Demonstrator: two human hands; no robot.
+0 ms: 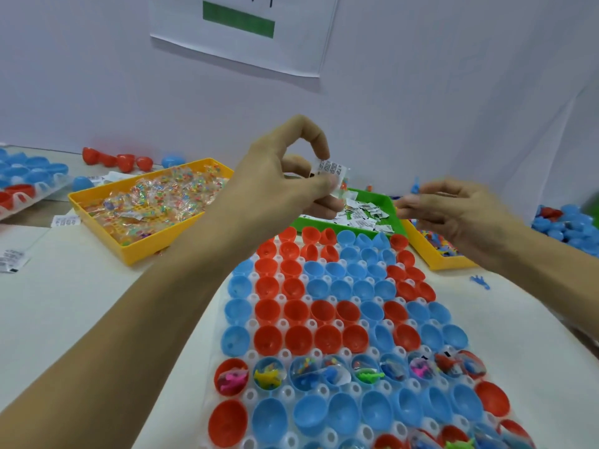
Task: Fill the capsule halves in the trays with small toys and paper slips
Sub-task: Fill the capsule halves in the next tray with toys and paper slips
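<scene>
Pinching paper slip (330,168), left hand (285,176); right hand (453,212) beside.

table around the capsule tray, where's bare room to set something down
Bare tabletop lies left of the capsule tray, in front of the yellow bin, with one stray slip at its far left. A narrower strip runs right of the tray, below the right yellow bin. Behind the tray, bins crowd together.

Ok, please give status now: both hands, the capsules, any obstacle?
Left hand pinches paper slip. Right hand holds small blue toy. One full row of capsule halves filled, most empty. Nothing blocking.
</scene>
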